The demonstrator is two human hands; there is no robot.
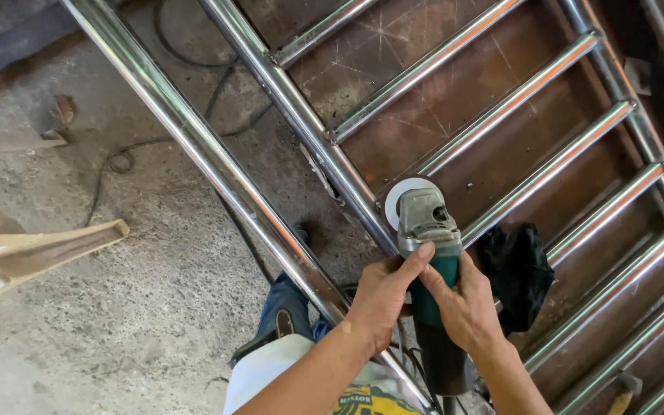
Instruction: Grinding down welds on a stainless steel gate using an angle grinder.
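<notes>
Forearms, two, bare, entering from the near edge and meeting at the middle of the view. Left hand point(382, 296): fingers curled around the left flank of the tool body, forefinger stretched up to the grey gear housing; closed firmly on the tool. Right hand point(464, 303): wrapped around the right flank of the same body, thumb laid across the green casing; likewise closed on it.

Angle grinder point(428, 253): green body, grey metal head, dark rear handle running back toward the near edge between the wrists. Held near centre, head pointing far. White disc point(400, 192) at its head, lying against the polished tube; whether it actually touches cannot be told.

Stainless steel railing frame point(301, 115): long shiny tubes running diagonally from far left to near centre, with a row of parallel cross bars point(532, 100) reaching to the right.

Brown steel plate point(416, 54): scratched, beneath the cross bars.

Black cloth point(518, 269): crumpled, just right of the right hand, lying among the bars.

Concrete floor point(147, 292): rough, grey, left half of the scene.

Black cable point(128, 154): trailing over the floor, far left.

Wooden offcuts point(48, 250): pale, at the left edge.

Blue trouser leg point(286, 300) and dark shoe below the tubes, near centre.
</notes>
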